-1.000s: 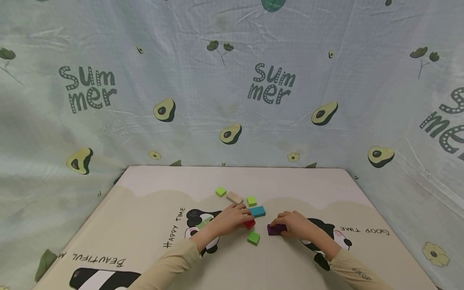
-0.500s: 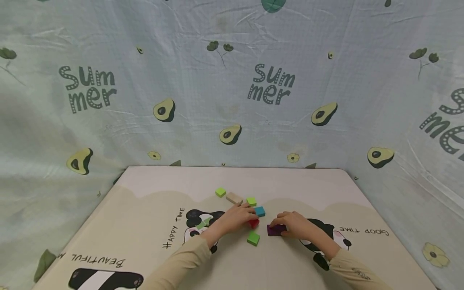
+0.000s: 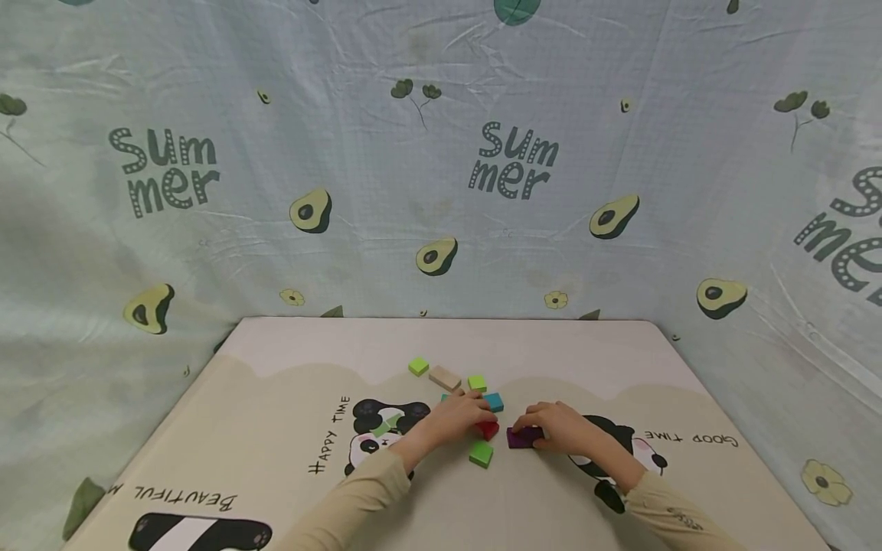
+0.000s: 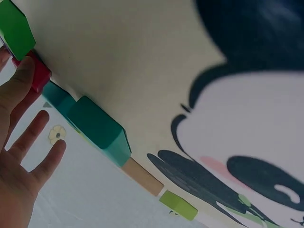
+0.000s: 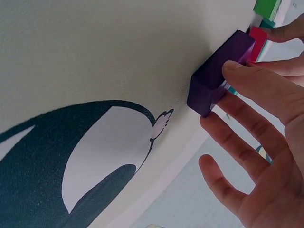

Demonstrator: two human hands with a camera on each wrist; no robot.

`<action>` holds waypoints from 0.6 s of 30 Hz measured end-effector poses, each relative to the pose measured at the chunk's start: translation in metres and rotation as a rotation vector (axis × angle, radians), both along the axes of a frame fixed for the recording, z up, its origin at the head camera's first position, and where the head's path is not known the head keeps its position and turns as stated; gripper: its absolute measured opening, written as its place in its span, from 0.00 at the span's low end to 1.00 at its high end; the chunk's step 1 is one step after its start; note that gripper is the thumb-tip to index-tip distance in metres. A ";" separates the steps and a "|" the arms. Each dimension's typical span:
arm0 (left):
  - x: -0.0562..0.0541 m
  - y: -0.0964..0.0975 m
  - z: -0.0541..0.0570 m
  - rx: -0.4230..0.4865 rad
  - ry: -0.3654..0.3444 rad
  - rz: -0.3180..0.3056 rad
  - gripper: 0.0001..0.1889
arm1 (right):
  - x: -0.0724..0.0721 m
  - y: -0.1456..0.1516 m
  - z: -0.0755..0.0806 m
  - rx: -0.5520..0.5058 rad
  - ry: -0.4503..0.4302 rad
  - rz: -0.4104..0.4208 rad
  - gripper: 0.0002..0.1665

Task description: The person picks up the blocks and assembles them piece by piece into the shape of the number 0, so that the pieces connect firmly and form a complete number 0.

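My left hand (image 3: pixel 455 421) pinches a red block (image 3: pixel 488 430) between thumb and fingers; in the left wrist view the thumb lies on the red block's (image 4: pixel 42 76) near face. Just to the right, my right hand (image 3: pixel 563 427) grips a purple block (image 3: pixel 524 438) lying lengthwise on the table. Its thumb presses the near side of the purple block (image 5: pixel 221 71) in the right wrist view. A small gap separates red from purple. Close in front of the left hand sits a green block (image 3: pixel 481 454). Beyond the fingers lies a blue block (image 3: pixel 493 402), partly covered.
Behind the left hand are a wooden block (image 3: pixel 445 377), two light green blocks (image 3: pixel 418 366) (image 3: pixel 477 383) and a mostly hidden teal block (image 3: pixel 445 397), plainer in the left wrist view. The panda-printed table (image 3: pixel 276 428) ends at a patterned curtain (image 3: pixel 372 252).
My left hand has slid right with the red block, closer to the purple one. A teal block now shows behind that hand. My right hand and the purple block stay put.
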State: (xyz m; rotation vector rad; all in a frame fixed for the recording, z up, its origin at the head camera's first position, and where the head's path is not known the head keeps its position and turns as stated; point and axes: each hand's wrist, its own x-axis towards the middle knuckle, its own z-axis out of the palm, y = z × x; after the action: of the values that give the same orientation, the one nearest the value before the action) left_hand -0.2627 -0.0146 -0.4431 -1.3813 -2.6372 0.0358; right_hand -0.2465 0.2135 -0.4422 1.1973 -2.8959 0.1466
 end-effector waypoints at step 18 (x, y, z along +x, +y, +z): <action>0.000 0.011 -0.005 -0.016 0.041 -0.028 0.13 | 0.000 0.000 -0.001 -0.006 -0.001 0.000 0.17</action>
State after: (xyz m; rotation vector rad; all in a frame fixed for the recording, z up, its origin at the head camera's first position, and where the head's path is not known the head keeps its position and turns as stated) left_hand -0.2626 -0.0035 -0.4486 -1.4068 -2.5896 0.0817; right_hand -0.2465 0.2136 -0.4437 1.1973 -2.8940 0.1564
